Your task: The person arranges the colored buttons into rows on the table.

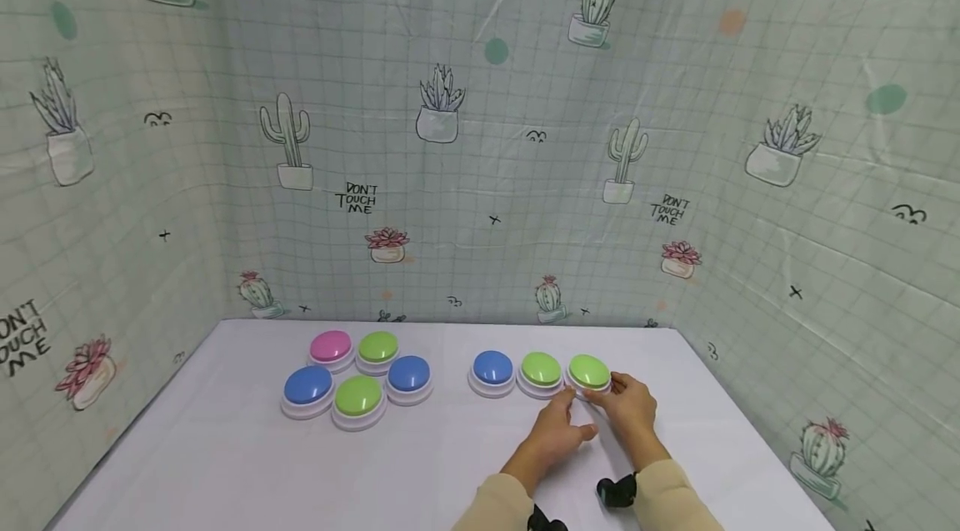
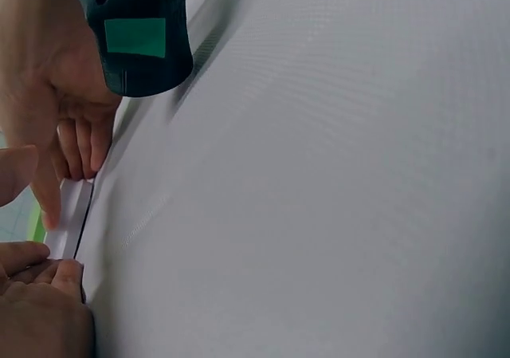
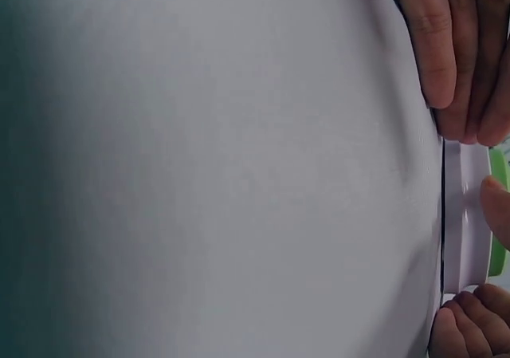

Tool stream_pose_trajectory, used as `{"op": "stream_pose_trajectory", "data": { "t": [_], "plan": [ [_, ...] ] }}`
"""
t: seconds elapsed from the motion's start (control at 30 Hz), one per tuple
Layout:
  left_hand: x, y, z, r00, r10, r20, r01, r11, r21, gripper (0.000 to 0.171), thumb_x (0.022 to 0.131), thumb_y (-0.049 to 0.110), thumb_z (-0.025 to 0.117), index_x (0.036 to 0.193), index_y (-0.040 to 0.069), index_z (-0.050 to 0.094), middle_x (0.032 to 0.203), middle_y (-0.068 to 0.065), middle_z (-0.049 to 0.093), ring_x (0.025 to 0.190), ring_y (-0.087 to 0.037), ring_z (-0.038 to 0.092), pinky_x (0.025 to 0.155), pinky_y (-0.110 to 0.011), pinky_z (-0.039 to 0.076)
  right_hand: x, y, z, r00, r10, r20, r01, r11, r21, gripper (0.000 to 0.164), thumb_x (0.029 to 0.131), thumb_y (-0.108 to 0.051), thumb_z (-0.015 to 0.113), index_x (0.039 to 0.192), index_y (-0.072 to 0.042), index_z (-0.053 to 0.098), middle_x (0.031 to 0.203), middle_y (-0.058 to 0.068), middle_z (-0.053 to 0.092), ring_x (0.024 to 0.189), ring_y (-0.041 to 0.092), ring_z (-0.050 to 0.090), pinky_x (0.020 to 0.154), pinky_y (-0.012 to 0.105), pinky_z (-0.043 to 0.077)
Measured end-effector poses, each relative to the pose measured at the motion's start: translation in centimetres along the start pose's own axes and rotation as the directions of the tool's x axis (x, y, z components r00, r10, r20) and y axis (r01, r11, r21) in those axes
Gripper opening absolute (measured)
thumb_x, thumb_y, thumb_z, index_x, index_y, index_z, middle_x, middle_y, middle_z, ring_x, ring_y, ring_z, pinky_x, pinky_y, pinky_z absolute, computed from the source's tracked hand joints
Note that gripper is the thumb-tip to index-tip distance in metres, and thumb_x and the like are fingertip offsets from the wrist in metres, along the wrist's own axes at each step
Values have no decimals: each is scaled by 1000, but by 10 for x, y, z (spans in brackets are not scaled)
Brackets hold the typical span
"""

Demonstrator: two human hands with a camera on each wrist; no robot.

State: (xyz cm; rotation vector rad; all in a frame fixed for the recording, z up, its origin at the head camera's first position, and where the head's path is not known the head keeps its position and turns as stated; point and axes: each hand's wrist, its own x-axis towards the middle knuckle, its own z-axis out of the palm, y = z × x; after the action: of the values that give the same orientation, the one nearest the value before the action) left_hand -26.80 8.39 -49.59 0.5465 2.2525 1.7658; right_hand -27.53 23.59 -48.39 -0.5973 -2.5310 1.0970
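Observation:
A push button with a green dome (image 1: 589, 372) and white base stands at the right end of a row of three. My right hand (image 1: 628, 408) grips it, with the fingers at its right side and the thumb on its front; the right wrist view shows the white base (image 3: 466, 214) between both hands. My left hand (image 1: 553, 433) reaches to its front left, fingers mostly straight against the base and thumb held away. Left of it are another green button (image 1: 541, 369) and a blue button (image 1: 492, 368), the green ones side by side.
A cluster on the left of the white table (image 1: 225, 464) has a pink button (image 1: 331, 346), two green buttons (image 1: 378, 347) and two blue buttons (image 1: 307, 386). A cactus-print cloth (image 1: 487, 264) surrounds the table's back and sides.

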Motion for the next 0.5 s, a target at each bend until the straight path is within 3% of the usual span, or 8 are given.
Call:
{"op": "stream_pose_trajectory", "data": {
  "t": [0.2, 0.5],
  "plan": [
    [-5, 0, 0, 1000, -13, -16, 13, 1000, 7, 65, 90, 8, 78, 147, -9, 52, 148, -30, 55, 135, -47, 56, 116, -52, 45, -3, 1, 2, 999, 25, 25, -25, 999, 31, 73, 87, -23, 85, 140, 17, 54, 142, 35, 54, 136, 56, 46, 116, 65, 37],
    [-16, 1, -7, 999, -46, 19, 46, 999, -21, 59, 94, 10, 75, 146, -7, 54, 147, -28, 57, 137, -45, 54, 117, -52, 43, -3, 2, 6, 998, 56, 41, -59, 996, 65, 79, 89, -24, 84, 145, 17, 47, 147, 36, 49, 141, 54, 43, 118, 63, 36]
  ]
}}
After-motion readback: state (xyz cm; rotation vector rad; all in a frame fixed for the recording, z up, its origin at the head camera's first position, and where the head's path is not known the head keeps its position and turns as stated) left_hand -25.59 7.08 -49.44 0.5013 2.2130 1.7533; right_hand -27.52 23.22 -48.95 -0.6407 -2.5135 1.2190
